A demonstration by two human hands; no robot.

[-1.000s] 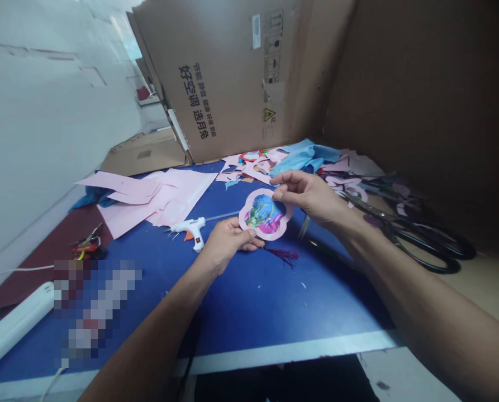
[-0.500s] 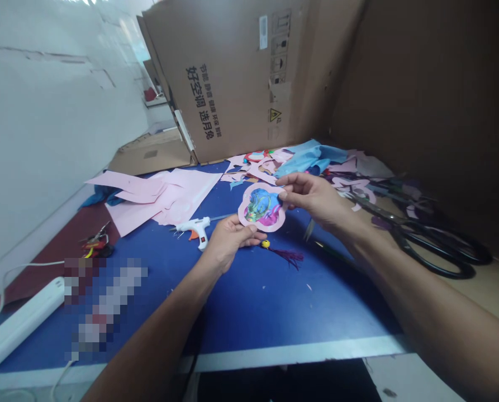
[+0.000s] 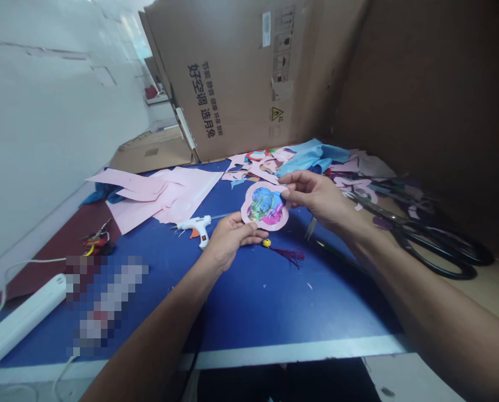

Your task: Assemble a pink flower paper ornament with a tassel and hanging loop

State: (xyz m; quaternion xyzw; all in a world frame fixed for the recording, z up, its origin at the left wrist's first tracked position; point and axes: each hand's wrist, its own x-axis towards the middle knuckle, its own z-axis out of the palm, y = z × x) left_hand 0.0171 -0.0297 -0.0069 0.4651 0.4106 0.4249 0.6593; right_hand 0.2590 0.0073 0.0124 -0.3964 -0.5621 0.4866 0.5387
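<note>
Blue-topped worktable [image 3: 249,312] below, and between the two hands a lobed pink paper frame [image 3: 265,205] around a colourful picture, held above the surface. The right hand [image 3: 312,195] pinches its right edge between thumb and fingers; the left hand [image 3: 232,237] grips its lower-left edge. Just beside lie a hot glue gun [image 3: 194,228] and a purple tassel [image 3: 289,255]; black-handled scissors [image 3: 437,251] rest well to the right.

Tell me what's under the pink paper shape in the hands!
Under the pink paper cut-out, held by the left hand and right hand, is a blue tabletop. A yellow bead and purple tassel lie nearby. The spot directly beneath and the cut-out's back are covered.
</note>
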